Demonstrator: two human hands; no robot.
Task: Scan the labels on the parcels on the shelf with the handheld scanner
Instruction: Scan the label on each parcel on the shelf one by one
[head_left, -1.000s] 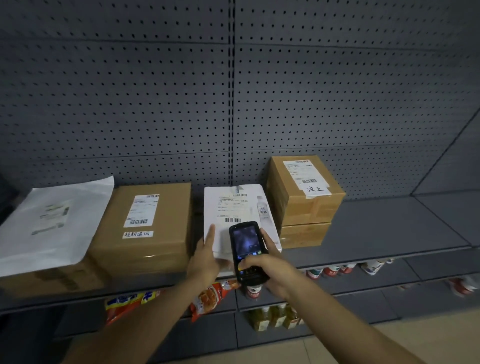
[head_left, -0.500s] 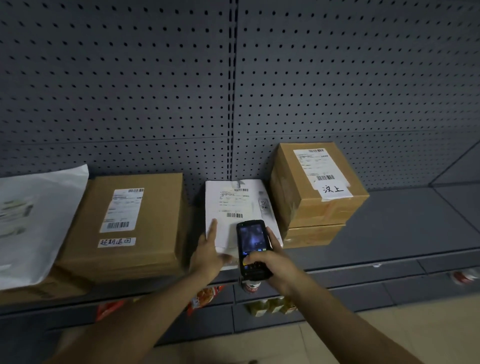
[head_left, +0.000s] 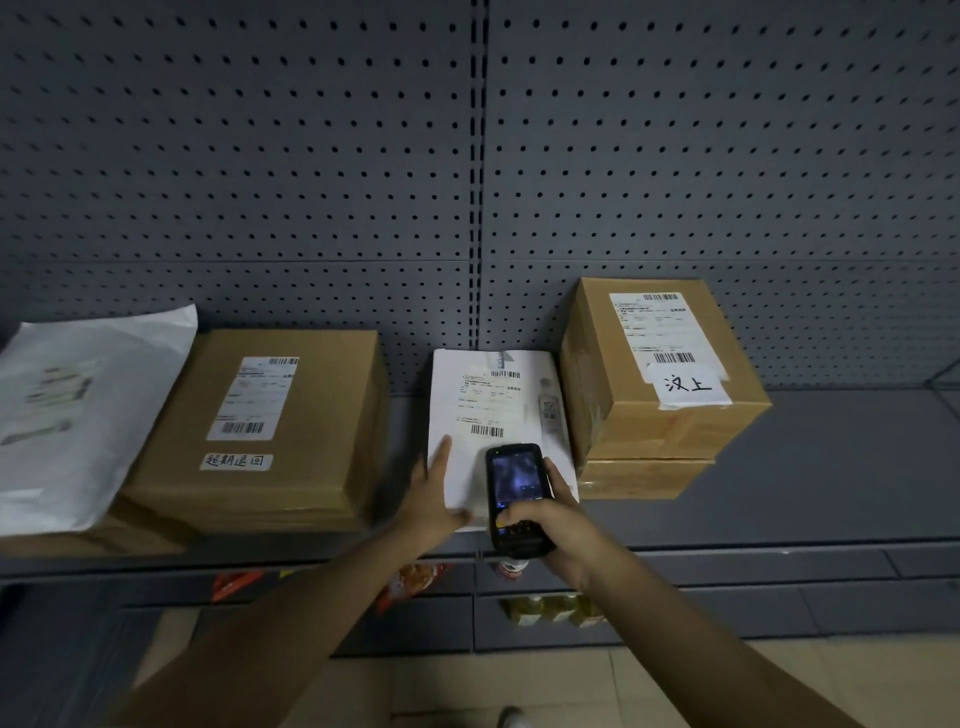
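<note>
1. The right hand (head_left: 558, 530) is wrapped around the lower half of the handheld scanner (head_left: 514, 496), thumb across its keypad, with the lit screen facing up and its top end aimed at the parcels.
2. The left hand (head_left: 434, 499) lies flat and spread on the front left corner of the white parcel (head_left: 493, 415), fingers extended, gripping nothing.
3. The white parcel rests on the grey shelf (head_left: 831, 467), its label barcode (head_left: 487, 431) just beyond the scanner's top edge.
4. Just right of it, two brown boxes are stacked; the upper box (head_left: 660, 369) carries a label and a handwritten white slip.
5. To the left, apart from the white parcel, sits a wide brown box (head_left: 270, 426) with its own barcode label.
6. Farthest left, a white mailer bag (head_left: 78, 415) overlaps another carton.
7. Behind everything stands the grey pegboard (head_left: 311, 156).
</note>
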